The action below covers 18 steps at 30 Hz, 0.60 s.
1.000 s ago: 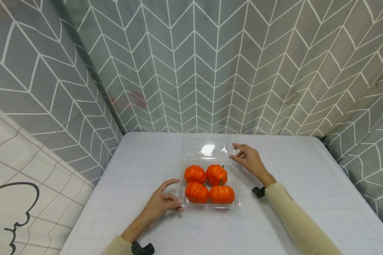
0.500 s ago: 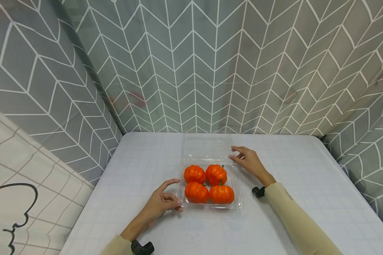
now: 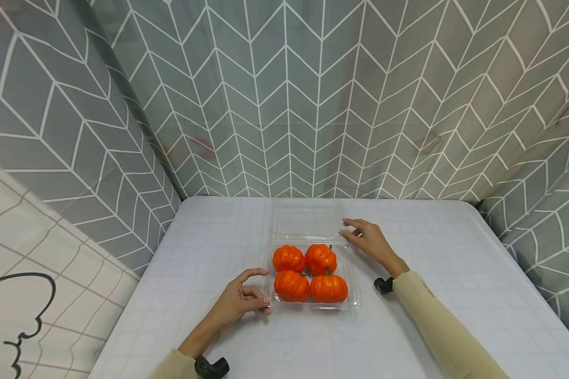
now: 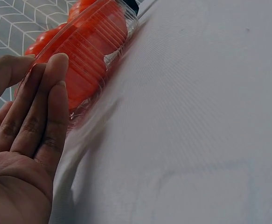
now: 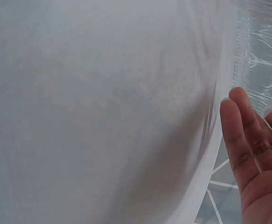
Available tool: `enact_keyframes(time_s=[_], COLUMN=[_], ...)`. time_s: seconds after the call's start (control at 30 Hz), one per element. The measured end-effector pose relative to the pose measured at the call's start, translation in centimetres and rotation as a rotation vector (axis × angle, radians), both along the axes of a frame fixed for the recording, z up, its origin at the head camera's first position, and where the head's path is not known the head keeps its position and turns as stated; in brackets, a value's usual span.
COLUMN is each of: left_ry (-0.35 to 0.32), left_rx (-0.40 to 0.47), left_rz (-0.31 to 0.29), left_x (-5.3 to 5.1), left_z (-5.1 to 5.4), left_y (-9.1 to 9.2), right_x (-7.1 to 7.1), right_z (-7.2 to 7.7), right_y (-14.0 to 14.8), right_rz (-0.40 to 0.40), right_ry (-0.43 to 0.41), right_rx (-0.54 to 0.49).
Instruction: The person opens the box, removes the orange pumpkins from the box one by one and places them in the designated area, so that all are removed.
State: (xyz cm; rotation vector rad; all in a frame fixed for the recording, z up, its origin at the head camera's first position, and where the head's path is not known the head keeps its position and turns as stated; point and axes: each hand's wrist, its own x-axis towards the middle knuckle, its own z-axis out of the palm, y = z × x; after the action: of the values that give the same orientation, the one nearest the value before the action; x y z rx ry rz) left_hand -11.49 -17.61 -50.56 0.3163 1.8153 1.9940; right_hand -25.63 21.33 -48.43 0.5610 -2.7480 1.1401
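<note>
A clear plastic clamshell container point(image 3: 353, 304) lies open on the white-covered table, its hinged lid point(image 3: 305, 220) laid back towards the curtain. Several small orange pumpkins point(image 3: 329, 288) with green stems sit in its base in two rows. At the base's left front corner, my left hand point(image 3: 242, 299) pinches the rim; the left wrist view has the thumb at the rim and the other fingers point(image 4: 56, 109) along the wall. My right hand point(image 3: 370, 239) holds the lid's right edge between thumb and fingers. In the right wrist view the lid point(image 5: 266, 60) is partly cut off by the frame.
White cloth covers the table point(image 3: 227, 226) around the container. A grey chevron-patterned curtain point(image 3: 289, 105) hangs behind the table and along both sides. Each wrist wears a small black device, one on the left wrist point(image 3: 212, 368) and one on the right point(image 3: 383, 286).
The lid has tipped further back and lies flatter, with its bright glare gone. My right hand has lowered slightly along with it. My left hand and the pumpkins stay in place.
</note>
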Motion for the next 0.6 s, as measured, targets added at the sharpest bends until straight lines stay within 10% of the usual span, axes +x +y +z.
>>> enact_keyframes(time_s=[0.6], left_ry=[0.007], left_rx=[-0.007], left_rz=[-0.005], left_x=[0.1], left_z=[-0.1], left_y=[0.0], right_x=[0.9], right_z=[1.3], right_y=[-0.4], right_rz=[-0.054], right_ry=[0.088], right_rx=[0.070])
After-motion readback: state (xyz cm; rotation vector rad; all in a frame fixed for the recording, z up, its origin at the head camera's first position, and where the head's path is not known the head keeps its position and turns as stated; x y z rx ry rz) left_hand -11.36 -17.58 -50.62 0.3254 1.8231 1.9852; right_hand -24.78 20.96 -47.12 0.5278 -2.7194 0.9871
